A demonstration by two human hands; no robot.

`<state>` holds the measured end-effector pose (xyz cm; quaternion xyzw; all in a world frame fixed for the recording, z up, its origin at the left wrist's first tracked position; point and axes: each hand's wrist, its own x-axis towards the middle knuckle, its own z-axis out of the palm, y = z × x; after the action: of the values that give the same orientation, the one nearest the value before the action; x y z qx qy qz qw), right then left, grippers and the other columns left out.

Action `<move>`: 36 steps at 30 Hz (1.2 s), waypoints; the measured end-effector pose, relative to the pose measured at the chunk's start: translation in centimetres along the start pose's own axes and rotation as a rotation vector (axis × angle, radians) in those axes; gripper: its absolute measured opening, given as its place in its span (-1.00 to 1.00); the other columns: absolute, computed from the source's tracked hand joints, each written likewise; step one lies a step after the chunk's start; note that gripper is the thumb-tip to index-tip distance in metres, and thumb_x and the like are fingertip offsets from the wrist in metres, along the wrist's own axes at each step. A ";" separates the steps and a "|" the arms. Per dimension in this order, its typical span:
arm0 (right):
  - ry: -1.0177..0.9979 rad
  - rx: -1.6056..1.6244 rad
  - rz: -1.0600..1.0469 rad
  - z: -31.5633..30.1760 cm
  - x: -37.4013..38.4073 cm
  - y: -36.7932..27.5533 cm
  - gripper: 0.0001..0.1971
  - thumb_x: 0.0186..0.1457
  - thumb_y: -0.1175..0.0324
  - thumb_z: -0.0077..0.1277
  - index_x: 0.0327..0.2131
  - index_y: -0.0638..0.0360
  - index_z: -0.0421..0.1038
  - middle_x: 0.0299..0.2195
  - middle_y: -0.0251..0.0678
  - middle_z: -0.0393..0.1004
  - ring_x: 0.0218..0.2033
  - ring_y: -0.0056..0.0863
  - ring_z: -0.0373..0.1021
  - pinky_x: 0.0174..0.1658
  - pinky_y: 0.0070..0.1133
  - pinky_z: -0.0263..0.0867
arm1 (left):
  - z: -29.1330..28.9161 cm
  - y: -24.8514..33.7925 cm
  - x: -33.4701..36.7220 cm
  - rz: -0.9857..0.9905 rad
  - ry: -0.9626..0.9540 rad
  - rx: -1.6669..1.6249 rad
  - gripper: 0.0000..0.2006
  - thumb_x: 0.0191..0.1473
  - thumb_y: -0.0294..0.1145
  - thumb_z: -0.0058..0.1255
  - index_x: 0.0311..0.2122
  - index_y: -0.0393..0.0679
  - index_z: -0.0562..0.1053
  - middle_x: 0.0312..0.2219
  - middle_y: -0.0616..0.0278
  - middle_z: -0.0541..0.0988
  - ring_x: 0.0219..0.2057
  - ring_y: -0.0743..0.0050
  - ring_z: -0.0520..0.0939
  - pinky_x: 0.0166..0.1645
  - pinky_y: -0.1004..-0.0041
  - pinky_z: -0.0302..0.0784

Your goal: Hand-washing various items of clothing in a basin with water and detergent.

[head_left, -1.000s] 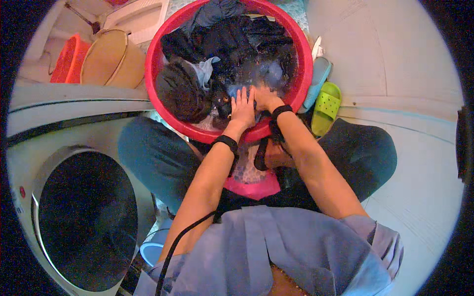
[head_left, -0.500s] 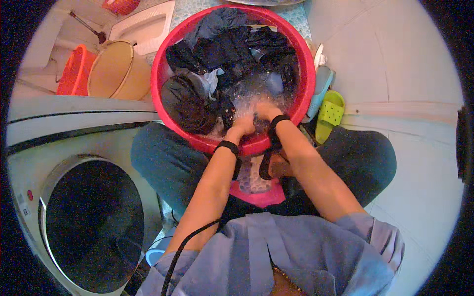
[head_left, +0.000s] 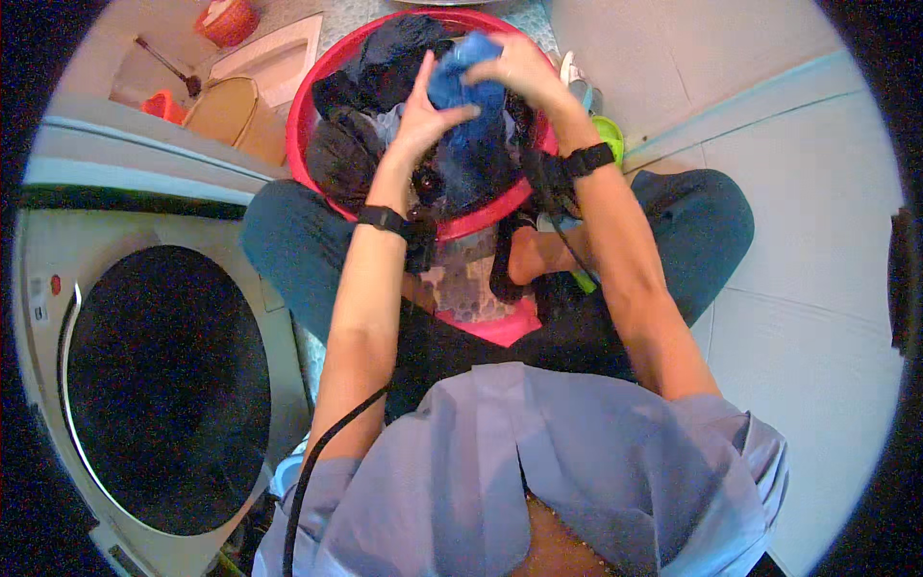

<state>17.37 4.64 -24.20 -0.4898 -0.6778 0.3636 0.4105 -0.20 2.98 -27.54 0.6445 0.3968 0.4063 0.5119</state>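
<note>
A bunched blue cloth (head_left: 468, 89) is raised above the far part of a red basin (head_left: 300, 144). My right hand (head_left: 524, 69) grips it from the right, fingers curled over its top. My left hand (head_left: 419, 123) stands at the cloth's left side with thumb and fingers spread apart; whether its fingertips touch the cloth I cannot tell. Below, the basin holds dark wet clothes (head_left: 351, 159), with a light blue piece (head_left: 387, 125) among them. The lower end of the blue cloth merges with the dark pile.
On the left stands a front-loading washing machine (head_left: 168, 385) with a dark round door. Behind it are a tan bucket (head_left: 221, 115), an orange bucket (head_left: 163, 106) and a squat toilet (head_left: 288, 62). A green slipper (head_left: 608, 139) lies right of the basin, beside the tiled wall (head_left: 817, 192).
Both hands have come up out of the splashing water and moved away from me. The blue cloth is lifted in the right hand; the left fingers have spread. The view has shifted.
</note>
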 end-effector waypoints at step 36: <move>-0.518 -0.986 0.373 11.9 -7.3 12.4 0.06 -0.57 0.10 0.29 0.11 -0.31 -0.12 0.19 -0.34 -0.41 0.18 -0.04 -0.42 -0.16 0.31 -0.19 | 3.3 -14.5 -7.9 -0.657 -0.586 1.097 -0.08 -0.26 -0.51 0.02 0.17 0.10 -0.26 -0.01 -0.08 0.10 -0.07 -0.04 0.34 -0.04 0.19 0.32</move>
<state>12.35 -0.33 -41.53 -0.6290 -0.7475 0.1796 -0.1157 -1.37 -3.15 -43.14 0.7394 0.5644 -0.2184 0.2950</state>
